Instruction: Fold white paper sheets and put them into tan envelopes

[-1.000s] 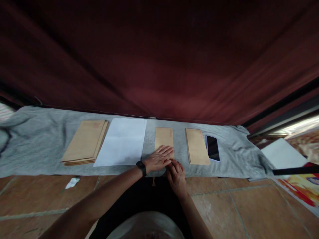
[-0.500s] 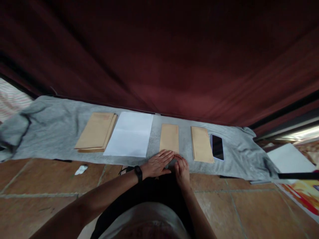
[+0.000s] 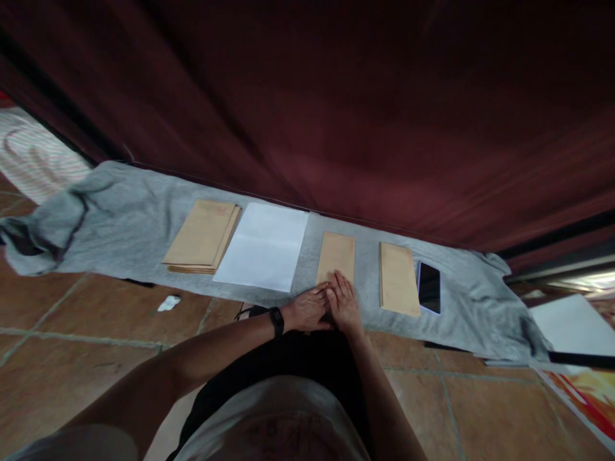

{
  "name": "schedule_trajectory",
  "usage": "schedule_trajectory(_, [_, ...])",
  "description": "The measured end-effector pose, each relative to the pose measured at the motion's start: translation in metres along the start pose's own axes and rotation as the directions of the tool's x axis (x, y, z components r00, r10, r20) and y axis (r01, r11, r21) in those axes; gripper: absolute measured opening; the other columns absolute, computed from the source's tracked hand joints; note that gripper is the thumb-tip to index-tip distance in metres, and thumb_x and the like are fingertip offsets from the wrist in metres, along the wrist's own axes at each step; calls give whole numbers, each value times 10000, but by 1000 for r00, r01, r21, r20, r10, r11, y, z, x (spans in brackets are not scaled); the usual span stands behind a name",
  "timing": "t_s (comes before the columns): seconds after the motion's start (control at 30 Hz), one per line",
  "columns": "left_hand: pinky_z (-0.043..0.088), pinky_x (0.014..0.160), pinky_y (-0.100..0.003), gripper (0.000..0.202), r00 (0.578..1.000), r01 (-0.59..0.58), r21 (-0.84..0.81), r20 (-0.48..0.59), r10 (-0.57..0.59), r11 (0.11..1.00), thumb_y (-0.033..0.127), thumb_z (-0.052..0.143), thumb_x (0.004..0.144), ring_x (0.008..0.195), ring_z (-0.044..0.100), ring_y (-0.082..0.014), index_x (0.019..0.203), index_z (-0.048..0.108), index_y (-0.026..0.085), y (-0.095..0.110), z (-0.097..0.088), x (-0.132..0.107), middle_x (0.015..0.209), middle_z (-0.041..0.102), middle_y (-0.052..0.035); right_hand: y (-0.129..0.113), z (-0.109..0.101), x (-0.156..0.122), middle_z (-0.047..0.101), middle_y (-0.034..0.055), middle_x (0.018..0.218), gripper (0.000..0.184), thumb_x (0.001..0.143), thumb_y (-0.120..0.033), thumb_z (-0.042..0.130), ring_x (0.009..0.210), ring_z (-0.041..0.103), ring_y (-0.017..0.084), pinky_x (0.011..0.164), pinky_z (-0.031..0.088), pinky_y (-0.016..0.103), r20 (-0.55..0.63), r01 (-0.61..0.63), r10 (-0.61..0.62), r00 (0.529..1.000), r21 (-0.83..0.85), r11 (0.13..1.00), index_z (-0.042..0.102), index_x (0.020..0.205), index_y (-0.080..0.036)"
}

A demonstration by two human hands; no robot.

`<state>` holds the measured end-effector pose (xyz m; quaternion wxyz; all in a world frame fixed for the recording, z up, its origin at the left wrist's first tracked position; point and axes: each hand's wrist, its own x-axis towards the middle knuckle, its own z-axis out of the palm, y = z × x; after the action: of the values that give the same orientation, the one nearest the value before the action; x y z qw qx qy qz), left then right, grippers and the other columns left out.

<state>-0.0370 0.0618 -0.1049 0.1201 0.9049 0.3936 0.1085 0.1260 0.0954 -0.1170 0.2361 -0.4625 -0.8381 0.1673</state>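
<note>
A brown paper envelope point(image 3: 336, 253) lies lengthwise in front of me on the grey cloth. My right hand point(image 3: 344, 306) rests flat over its near end, fingers stretched out. Beside it, my left hand point(image 3: 307, 309), with a dark band on the wrist, lies at the same end. Its fingertips meet the right hand's fingers and are partly covered by them. Left of the envelope is white paper point(image 3: 264, 246), and farther left a stack of brown envelopes point(image 3: 199, 234). On the right sits a smaller pile of brown envelopes point(image 3: 398, 278).
A phone point(image 3: 430, 288) lies right of the smaller pile. The grey cloth point(image 3: 129, 224) covers a long, narrow surface against a dark red hanging point(image 3: 307, 128). A crumpled white scrap point(image 3: 169, 303) is on the tiled floor point(image 3: 115, 314). A white board point(image 3: 574, 323) stands at far right.
My right hand has slid forward onto the envelope, its fingers now straighter. The left hand has shifted slightly beside it. The whole view has tilted a little.
</note>
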Motion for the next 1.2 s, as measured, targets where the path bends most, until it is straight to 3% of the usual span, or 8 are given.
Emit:
schedule_trajectory(0.2, [156, 1238, -446, 844, 1000, 3, 18, -13, -2, 1000, 605, 603, 863, 1454, 345, -322, 1464, 405, 48, 0, 1, -3, 1485, 474, -233, 7, 3, 2, 357, 135, 1585, 555, 1060, -427, 261, 1482, 298, 231, 1205, 226, 481, -43, -76, 73, 996, -71, 995, 314, 1549, -171])
schedule_trajectory(0.43, [152, 1240, -422, 844, 996, 56, 50, -71, -53, 997, 589, 523, 916, 1505, 235, -276, 1547, 257, 96, -2, 1, -17, 1606, 297, -181, 18, 0, 10, 355, 159, 1580, 560, 1047, -408, 336, 1473, 316, 262, 1193, 227, 509, -112, -87, 73, 991, -124, 988, 302, 1553, -168])
schedule_trajectory(0.53, [156, 1236, -423, 861, 992, 83, 104, -100, -73, 991, 603, 509, 913, 1508, 222, -287, 1550, 251, 84, -3, 4, -21, 1609, 285, -189, 23, -2, 18, 361, 173, 1574, 562, 1043, -383, 356, 1470, 319, 271, 1187, 230, 508, -125, -88, 67, 990, -172, 981, 303, 1549, -145])
schedule_trajectory(0.7, [154, 1236, -427, 856, 992, 62, 170, -116, -43, 984, 610, 514, 906, 1506, 227, -299, 1534, 292, 72, -6, 9, -22, 1603, 299, -193, 32, -2, 39, 389, 170, 1558, 555, 1046, -376, 349, 1444, 358, 280, 1182, 230, 508, -115, -124, 93, 989, -304, 945, 329, 1536, -117])
schedule_trajectory(0.83, [171, 1233, -438, 856, 991, 57, 166, -129, -36, 984, 614, 534, 892, 1504, 235, -289, 1549, 276, 129, -7, 9, -22, 1614, 296, -157, 38, 1, 61, 385, 152, 1562, 561, 1050, -390, 319, 1440, 361, 278, 1190, 205, 508, -109, -171, 141, 984, -363, 916, 327, 1538, -116])
schedule_trajectory(1.2, [197, 1230, -433, 881, 993, 61, 172, -113, -42, 983, 540, 620, 853, 1504, 239, -280, 1568, 242, 192, -8, 7, -20, 1628, 282, -109, 44, 0, 107, 354, 162, 1573, 567, 1040, -388, 308, 1444, 353, 296, 1180, 197, 551, -83, -237, 222, 972, -376, 896, 332, 1534, -109])
